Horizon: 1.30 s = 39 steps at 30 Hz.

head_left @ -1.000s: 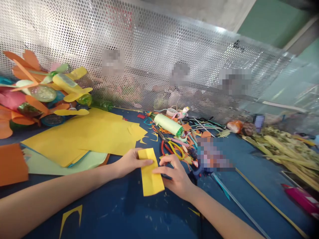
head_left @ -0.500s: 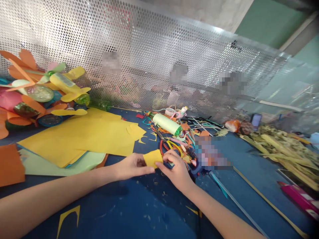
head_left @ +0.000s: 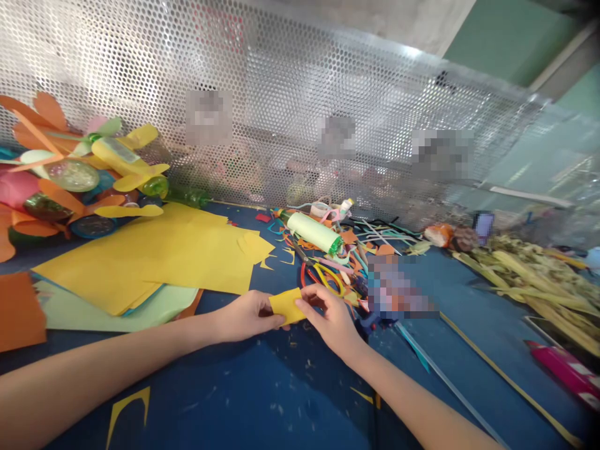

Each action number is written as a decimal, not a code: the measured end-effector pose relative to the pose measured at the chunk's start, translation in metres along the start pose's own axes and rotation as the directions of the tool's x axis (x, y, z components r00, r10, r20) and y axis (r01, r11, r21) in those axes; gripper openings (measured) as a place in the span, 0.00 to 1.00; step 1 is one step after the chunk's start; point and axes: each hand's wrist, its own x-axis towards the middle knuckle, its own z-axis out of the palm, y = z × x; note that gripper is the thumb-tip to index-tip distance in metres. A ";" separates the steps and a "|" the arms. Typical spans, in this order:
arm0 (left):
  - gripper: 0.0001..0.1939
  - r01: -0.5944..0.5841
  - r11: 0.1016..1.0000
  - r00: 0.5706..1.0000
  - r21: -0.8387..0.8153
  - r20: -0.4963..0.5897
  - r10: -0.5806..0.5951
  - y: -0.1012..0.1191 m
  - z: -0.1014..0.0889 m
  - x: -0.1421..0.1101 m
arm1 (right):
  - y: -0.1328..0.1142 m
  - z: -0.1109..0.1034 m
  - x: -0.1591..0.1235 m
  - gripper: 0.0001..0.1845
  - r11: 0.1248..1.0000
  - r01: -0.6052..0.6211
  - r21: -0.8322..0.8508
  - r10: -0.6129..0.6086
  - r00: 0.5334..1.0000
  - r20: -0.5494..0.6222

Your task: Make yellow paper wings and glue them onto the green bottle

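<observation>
A small folded piece of yellow paper is held just above the blue table, between both hands. My left hand pinches its left edge with closed fingers. My right hand grips its right side, thumb and fingers closed on it. Just behind my right hand lie scissors with red and yellow handles among paper scraps.
Large yellow sheets lie to the left over a pale green sheet. An orange sheet sits far left, under paper-and-bottle flowers. A green-wrapped roll, dried leaves and a pink object are to the right. A perforated metal screen closes the back.
The long yellow strip that lay flat under both hands has been folded up into a small piece, now held lifted between the two hands.
</observation>
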 end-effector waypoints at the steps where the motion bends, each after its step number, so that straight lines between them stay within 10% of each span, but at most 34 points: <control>1: 0.11 0.001 1.000 1.000 0.001 0.001 -0.001 0.000 0.000 0.000 | 0.000 0.000 0.000 0.05 1.000 0.001 -0.011 -0.001 1.000 0.003; 39: 0.10 0.003 0.984 0.998 -0.178 -0.061 -0.014 -0.002 0.000 0.004 | 0.003 0.003 -0.001 0.10 0.996 -0.057 0.061 0.060 0.997 -0.049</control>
